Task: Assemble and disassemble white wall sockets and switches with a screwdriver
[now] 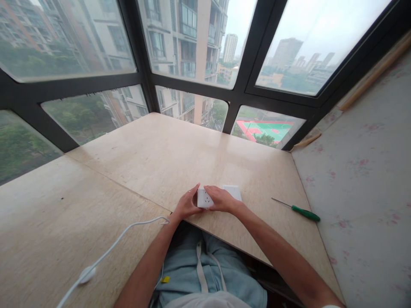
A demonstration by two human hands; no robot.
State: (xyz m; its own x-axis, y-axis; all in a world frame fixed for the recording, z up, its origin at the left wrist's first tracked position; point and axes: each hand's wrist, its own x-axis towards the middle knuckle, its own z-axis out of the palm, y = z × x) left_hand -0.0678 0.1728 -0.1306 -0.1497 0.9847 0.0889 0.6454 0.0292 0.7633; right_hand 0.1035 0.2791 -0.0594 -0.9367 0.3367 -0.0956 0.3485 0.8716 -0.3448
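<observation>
We find the socket [203, 199] held in both hands at the near edge of the counter [189, 149], roughly midway along the part in front of the person. Its face, with dark slots, is turned up toward the head camera. We cannot tell whether its underside touches the counter.

The left hand [185, 204] is closed on the socket's left side, fingers at the upper edge and thumb at the lower. The right hand [221, 199] grips from the right, its fingers over the upper right part of the face and covering some of it.

Just beyond the right hand we note a white plate [233, 191], lying flat on the counter and partly hidden by that hand. Well to the right, near the flowered wall [359, 214], lies a screwdriver [305, 213], green handle toward the wall and shaft pointing left.

On the left we record a white cable [111, 247] running across the counter to the left forearm. A small white piece [87, 274] lies beside it. A seam crosses the counter diagonally. Dark-framed windows [192, 87] stand behind.
</observation>
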